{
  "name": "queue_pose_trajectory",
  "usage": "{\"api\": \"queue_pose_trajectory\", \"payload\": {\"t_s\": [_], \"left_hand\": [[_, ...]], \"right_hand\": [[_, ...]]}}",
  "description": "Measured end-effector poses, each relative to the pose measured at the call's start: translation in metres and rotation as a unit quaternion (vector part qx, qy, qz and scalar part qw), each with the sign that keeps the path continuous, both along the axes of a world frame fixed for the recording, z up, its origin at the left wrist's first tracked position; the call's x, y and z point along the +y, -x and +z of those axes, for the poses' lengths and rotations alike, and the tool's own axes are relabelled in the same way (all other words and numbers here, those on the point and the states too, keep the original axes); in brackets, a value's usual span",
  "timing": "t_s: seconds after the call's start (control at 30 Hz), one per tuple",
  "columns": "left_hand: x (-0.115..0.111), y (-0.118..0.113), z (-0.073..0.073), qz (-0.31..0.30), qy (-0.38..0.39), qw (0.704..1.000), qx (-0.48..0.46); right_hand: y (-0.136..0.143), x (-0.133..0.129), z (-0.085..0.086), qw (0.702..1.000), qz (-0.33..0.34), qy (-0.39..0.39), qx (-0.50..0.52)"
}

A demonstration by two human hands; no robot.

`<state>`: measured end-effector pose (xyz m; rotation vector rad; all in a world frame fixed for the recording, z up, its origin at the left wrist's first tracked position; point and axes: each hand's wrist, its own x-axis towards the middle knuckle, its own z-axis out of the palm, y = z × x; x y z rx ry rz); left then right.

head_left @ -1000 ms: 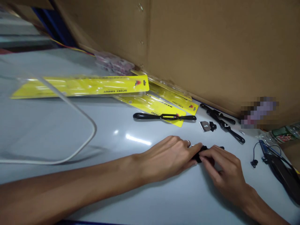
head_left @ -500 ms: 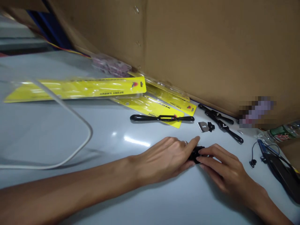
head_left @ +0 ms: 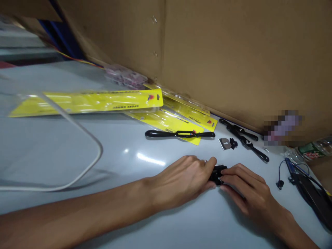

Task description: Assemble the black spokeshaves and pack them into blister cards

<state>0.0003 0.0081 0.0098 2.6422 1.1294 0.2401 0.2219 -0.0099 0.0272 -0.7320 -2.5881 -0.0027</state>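
Between both hands is a black spokeshave, mostly covered by fingers; only its middle part shows. My left hand, with a ring on one finger, is closed around its left side. The fingertips of my right hand pinch its right side. Beyond my hands lies a loose black spokeshave body, partly over a yellow card package. To its right sit a flat metal blade and a small black cap piece, touching or nearly so. Two more black spokeshaves lie farther right.
Yellow packages marked "SPOKE SHAVE" lie at the back left. A white cable loops up from the left. Along the right edge are a bottle, earphones and a black case-like object. A cardboard wall closes off the back.
My left index finger has bent down closer to the spokeshave. Both hands still hold it in nearly the same place. The view has tilted slightly, so everything sits a little lower.
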Motion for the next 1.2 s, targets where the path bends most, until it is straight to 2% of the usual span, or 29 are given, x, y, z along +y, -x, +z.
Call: {"api": "queue_pose_trajectory", "payload": {"t_s": [0.3, 0.47, 0.6, 0.73, 0.93, 1.2], "left_hand": [[0.000, 0.000, -0.005, -0.007, -0.026, 1.000, -0.001], [0.001, 0.000, -0.006, -0.013, -0.027, 0.999, -0.014], [0.003, 0.001, -0.004, -0.014, -0.026, 0.999, -0.016], [0.003, 0.004, -0.001, -0.025, -0.017, 0.999, -0.017], [0.004, 0.008, -0.002, -0.046, -0.018, 0.998, -0.040], [0.005, 0.010, -0.003, -0.066, -0.011, 0.996, -0.053]], "right_hand": [[0.006, 0.001, -0.007, 0.999, -0.019, 0.000, 0.038], [0.010, -0.001, -0.010, 0.997, -0.050, 0.015, 0.064], [0.010, -0.001, -0.004, 0.995, -0.049, 0.055, 0.069], [0.002, 0.001, 0.005, 0.995, -0.030, 0.092, 0.028], [-0.005, 0.000, 0.011, 0.997, -0.006, 0.065, -0.044], [-0.004, -0.002, 0.007, 0.999, -0.012, 0.018, -0.045]]}}
